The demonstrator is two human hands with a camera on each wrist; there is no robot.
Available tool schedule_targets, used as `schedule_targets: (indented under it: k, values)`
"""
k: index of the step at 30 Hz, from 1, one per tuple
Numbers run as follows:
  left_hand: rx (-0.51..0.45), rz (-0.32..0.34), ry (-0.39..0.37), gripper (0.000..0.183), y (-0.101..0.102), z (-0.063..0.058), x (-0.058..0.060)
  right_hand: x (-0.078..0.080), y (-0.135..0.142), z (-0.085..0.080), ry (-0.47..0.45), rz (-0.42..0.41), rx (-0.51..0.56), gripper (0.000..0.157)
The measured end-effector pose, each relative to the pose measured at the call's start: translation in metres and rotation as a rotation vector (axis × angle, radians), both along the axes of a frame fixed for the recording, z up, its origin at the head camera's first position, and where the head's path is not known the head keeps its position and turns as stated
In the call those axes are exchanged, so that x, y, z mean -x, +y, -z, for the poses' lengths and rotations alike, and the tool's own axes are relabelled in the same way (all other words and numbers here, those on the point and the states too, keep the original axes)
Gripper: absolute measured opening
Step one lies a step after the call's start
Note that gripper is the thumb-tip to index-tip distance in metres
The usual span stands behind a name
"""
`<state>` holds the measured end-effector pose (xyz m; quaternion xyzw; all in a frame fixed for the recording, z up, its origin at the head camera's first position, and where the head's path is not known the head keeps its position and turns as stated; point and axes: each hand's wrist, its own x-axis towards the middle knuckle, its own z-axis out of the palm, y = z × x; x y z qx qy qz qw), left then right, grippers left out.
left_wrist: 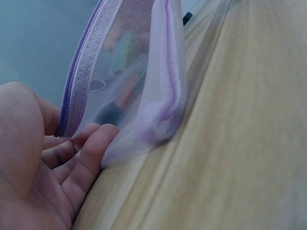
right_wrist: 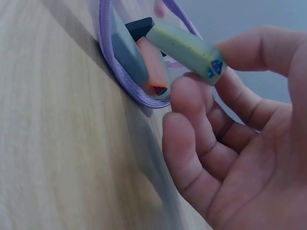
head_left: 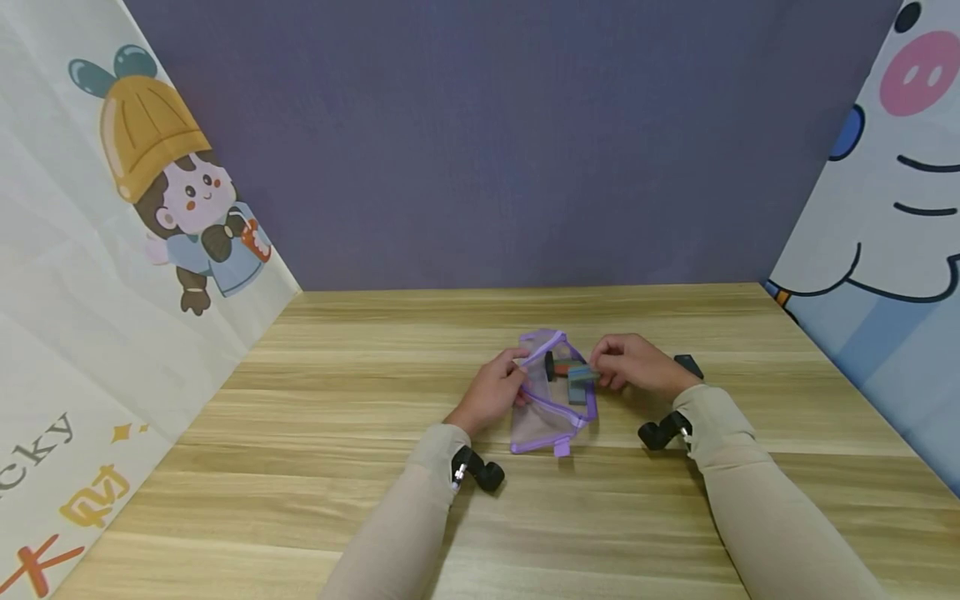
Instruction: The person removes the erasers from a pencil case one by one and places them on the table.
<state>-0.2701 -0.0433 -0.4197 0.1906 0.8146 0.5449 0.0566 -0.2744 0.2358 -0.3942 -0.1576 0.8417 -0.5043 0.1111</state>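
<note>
"What's in front?"
"Your worktop (head_left: 300,417), and on it the purple pouch (head_left: 538,422), its mouth open."
"Holding what?"
"Your left hand (head_left: 492,392) pinches the pouch's edge. Your right hand (head_left: 637,364) has its fingers pinching one end of the green stick (right_wrist: 182,46), at the mouth."
"Inside?"
"A grey stick (right_wrist: 128,51) and an orange stick (right_wrist: 153,62)."

The purple-trimmed mesh pouch (head_left: 534,427) gapes unzipped, gripped at nine o'clock by the left hand (head_left: 495,390). Toward three, the right hand (head_left: 637,364) pinches a pale-green stick (right_wrist: 180,45) (blue-marked tip!); inside sit an orange stick (right_wrist: 152,62) and a grey block (right_wrist: 129,55).
</note>
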Motion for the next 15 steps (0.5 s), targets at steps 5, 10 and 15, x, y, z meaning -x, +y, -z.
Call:
schedule_targets:
  k: [5,10,15]
  values:
    - [0.001,-0.001,0.004,0.035,0.0003,-0.0002,0.0002,-0.0016,-0.0024,-0.0016,0.002,0.027,0.014,0.021]
    - [-0.002,-0.002,-0.001,0.035,0.0006,-0.0004,0.0004,-0.0040,-0.0040,-0.0037,0.004,0.031,0.033,0.017]
    - [-0.007,-0.002,-0.009,0.036,0.0010,-0.0008,0.0001,-0.0039,-0.0035,-0.0026,0.012,0.023,0.049,0.016]
